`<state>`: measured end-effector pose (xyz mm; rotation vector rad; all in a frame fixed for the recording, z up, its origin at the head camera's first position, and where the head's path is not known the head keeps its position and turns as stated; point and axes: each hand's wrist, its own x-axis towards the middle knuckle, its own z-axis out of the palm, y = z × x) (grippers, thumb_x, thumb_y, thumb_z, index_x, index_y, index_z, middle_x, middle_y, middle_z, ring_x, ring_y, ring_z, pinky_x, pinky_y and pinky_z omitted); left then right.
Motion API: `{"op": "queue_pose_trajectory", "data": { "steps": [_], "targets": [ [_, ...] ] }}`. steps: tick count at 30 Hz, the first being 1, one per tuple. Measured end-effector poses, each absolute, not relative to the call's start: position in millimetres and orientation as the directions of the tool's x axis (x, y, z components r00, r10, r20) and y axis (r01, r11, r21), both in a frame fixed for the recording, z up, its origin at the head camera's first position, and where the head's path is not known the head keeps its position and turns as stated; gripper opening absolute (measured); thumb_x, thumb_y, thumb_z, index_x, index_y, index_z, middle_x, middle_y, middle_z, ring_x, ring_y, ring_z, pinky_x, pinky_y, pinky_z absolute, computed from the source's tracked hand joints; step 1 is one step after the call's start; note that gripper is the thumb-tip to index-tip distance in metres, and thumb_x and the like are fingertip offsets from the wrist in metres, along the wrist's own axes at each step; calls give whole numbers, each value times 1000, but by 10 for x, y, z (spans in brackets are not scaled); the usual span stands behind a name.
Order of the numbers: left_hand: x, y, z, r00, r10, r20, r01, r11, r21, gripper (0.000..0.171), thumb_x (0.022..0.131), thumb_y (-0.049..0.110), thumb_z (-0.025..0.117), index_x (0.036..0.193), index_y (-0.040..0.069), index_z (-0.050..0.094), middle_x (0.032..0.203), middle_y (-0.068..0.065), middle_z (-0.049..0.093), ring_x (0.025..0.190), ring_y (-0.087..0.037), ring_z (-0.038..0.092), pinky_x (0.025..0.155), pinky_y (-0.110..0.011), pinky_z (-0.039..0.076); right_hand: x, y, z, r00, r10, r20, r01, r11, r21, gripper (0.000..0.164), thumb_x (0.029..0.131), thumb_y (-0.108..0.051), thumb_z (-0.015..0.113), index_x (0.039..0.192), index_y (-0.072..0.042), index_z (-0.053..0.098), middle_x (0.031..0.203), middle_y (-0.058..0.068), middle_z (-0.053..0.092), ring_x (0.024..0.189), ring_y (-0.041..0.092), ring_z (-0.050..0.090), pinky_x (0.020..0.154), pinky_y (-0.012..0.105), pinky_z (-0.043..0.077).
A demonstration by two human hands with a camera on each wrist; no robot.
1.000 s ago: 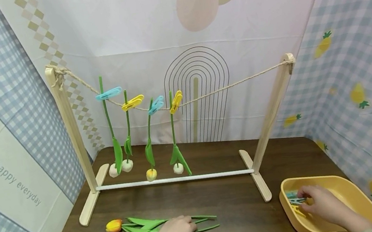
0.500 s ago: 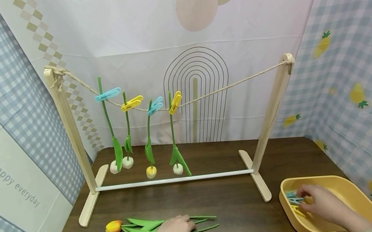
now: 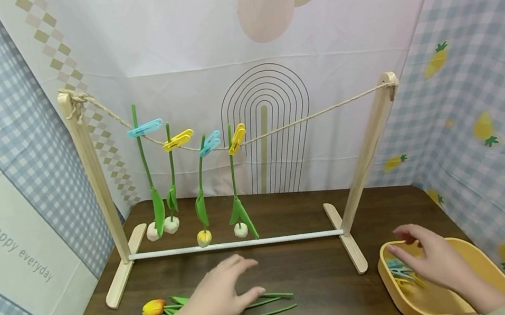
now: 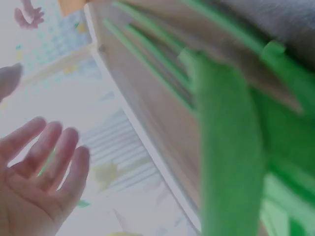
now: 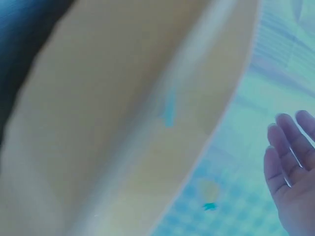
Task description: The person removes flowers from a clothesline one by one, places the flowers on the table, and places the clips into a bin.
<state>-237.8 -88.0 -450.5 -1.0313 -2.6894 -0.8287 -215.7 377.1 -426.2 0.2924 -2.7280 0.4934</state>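
Observation:
My left hand [image 3: 219, 292] is raised over the loose artificial tulips, thumb and fingers apart, holding nothing. Under it run green stems [image 3: 273, 312]; an orange-yellow bloom [image 3: 153, 308] shows, while the sleeve partly covers pink and blue ones. In the left wrist view, broad green leaves [image 4: 226, 132] lie beside the hand. Above the yellow bin [image 3: 493, 275] hovers my right hand [image 3: 438, 260], its fingers loosely bent around nothing. Blue and yellow clothespins [image 3: 404, 278] lie at the bin's left end. The right wrist view shows the hand's fingers [image 5: 288, 147] spread beyond the bin wall.
A wooden stand [image 3: 103, 188] carries a sagging rope [image 3: 314, 116]. From it several tulips [image 3: 234, 181] hang head down, held by blue and yellow clothespins [image 3: 237, 139]. A white rod [image 3: 287, 238] joins the stand's feet above the brown table [image 3: 317, 282].
My left hand has lifted off the stems and opened, moving up and slightly left. My right hand has risen out of the bin, away from the clothespins.

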Motion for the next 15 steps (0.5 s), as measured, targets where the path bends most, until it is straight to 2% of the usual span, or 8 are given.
{"op": "queue_pose_trajectory", "data": {
  "steps": [4,9,15],
  "targets": [
    [-2436,-927,-4398,-792,436,426,610,590,529,62,85,61,63,130,19,60,116,13,58,103,-7,57,86,-34,51,-2197,3576,-4082,-875,-182,449,-331,901,-279,43,86,-38,74,117,-11,62,103,-2,63,92,21,60,77,37,50],
    [-2519,-958,-4282,-792,314,524,607,503,615,62,81,54,72,130,19,59,114,14,58,104,-5,57,88,-31,50,-2281,3316,-3845,-793,-259,551,-442,867,-230,48,79,-32,81,119,-13,61,103,-5,61,92,16,57,78,24,43],
    [-2567,-949,-4147,-784,230,576,611,449,652,60,81,47,76,129,16,59,110,12,58,104,-14,58,88,-38,49,-2413,3070,-3606,-687,-353,635,-567,807,-165,55,74,-27,85,120,-9,61,106,-1,62,96,13,55,82,27,41]
  ]
}}
